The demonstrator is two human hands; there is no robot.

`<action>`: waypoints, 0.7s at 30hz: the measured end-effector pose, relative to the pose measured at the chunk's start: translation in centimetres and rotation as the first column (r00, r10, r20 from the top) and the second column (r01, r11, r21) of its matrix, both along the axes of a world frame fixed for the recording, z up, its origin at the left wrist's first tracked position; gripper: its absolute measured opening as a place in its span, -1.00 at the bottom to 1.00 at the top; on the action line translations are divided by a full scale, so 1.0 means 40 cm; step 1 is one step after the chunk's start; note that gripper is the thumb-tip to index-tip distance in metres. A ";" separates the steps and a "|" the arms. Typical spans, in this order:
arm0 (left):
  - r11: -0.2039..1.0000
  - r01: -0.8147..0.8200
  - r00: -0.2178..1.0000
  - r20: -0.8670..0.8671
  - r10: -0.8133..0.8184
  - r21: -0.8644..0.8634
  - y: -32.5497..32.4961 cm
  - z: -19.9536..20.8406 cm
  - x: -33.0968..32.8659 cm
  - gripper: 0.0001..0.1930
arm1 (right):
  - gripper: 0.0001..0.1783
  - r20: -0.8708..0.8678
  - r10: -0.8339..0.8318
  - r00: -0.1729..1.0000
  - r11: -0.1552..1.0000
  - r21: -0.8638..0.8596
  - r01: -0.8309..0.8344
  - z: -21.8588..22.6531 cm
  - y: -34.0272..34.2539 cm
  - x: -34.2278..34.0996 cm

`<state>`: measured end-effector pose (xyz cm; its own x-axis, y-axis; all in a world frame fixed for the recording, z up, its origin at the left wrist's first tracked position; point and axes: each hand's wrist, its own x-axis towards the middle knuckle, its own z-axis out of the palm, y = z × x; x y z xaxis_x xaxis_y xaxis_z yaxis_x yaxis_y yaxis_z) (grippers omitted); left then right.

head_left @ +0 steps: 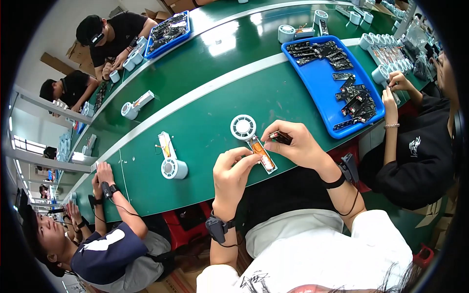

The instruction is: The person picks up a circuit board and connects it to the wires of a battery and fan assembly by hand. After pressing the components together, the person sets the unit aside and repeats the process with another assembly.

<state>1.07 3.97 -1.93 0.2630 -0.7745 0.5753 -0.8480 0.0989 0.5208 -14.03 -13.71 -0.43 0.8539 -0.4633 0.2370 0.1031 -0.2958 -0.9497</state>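
Note:
A light-blue handheld fan (243, 127) lies in front of me, its round grille pointing away and its handle toward me. The handle (269, 165) is open, and an orange and white part with thin wires shows inside. My left hand (232, 175) is closed in a pinch at the handle's left side; whatever lies between its fingertips is too small to make out. My right hand (299, 147), over the handle's right side, holds a small dark circuit board (280, 137) between thumb and fingers. Its fingertips come close to the wires.
Another opened fan (174, 168) lies to the left on the green table (205, 117). A blue tray (312, 90) of circuit boards stands at right, beside a co-worker's hands (394, 95). Another person's hands (104, 177) rest at the left edge. More fans (130, 110) lie beyond the pale rail.

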 end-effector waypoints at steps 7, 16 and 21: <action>0.997 -0.064 0.987 -0.150 0.057 -0.041 -0.034 -0.005 -0.025 -0.78 | -0.77 0.027 0.079 0.996 0.993 0.088 -0.082 0.065 0.021 0.040; 0.990 -0.134 0.867 -0.490 0.093 -0.049 -0.076 0.003 -0.053 -0.82 | -0.63 0.144 -0.091 0.985 0.967 -0.224 0.122 -0.035 -0.023 -0.016; 0.992 -0.119 0.871 -0.484 0.089 -0.032 -0.073 -0.009 -0.049 -0.83 | -0.57 0.061 -0.051 0.997 0.984 -0.167 0.060 -0.055 -0.005 -0.046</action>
<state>-0.89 1.06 -2.29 0.5958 -0.6962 0.4005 -0.5017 0.0668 0.8625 -15.85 -13.93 -2.64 0.8112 -0.4589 0.3625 0.1336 -0.4580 -0.8788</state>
